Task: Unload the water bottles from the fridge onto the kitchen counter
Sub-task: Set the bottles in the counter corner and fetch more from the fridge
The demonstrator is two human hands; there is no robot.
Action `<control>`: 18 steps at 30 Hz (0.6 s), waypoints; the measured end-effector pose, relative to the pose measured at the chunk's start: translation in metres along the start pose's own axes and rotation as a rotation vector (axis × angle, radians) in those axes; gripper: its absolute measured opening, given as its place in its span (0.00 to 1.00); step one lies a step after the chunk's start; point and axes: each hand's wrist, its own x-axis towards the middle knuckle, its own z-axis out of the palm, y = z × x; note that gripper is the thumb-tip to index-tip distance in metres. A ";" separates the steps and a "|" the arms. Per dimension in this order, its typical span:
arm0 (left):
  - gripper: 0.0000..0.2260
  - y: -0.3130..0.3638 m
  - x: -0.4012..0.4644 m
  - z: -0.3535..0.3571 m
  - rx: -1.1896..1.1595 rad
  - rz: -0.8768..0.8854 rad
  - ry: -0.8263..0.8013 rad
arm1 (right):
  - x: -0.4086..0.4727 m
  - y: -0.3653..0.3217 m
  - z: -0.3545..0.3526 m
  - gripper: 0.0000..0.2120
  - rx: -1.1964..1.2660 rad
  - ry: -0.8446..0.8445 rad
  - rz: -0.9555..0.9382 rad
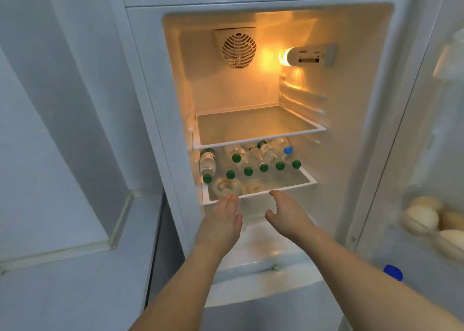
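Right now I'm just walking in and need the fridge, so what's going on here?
A person is reaching both bare hands, left hand and right hand, toward the fridge's lower shelf, where water bottles lie on their sides, caps outward. Both hands are open and hold nothing. The upper shelf is bare.

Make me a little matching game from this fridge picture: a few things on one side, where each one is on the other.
Things:
1. bottles
2. fan grille
3. eggs
4. hands (left, right)

Places:
A. door rack on the right
B. just in front of the lower shelf's edge
C. lying on the lower shelf
D. back wall, near the top

Pairs: 1-C, 2-D, 3-A, 4-B
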 end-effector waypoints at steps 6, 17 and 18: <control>0.17 -0.011 0.081 0.016 -0.181 -0.190 0.105 | 0.080 0.016 0.000 0.27 0.128 0.050 0.049; 0.10 -0.023 0.195 0.036 -0.490 -0.559 0.014 | 0.198 0.048 -0.013 0.25 0.519 0.383 0.410; 0.11 -0.019 0.206 0.041 -0.526 -0.582 0.015 | 0.210 0.054 -0.015 0.25 0.551 0.399 0.445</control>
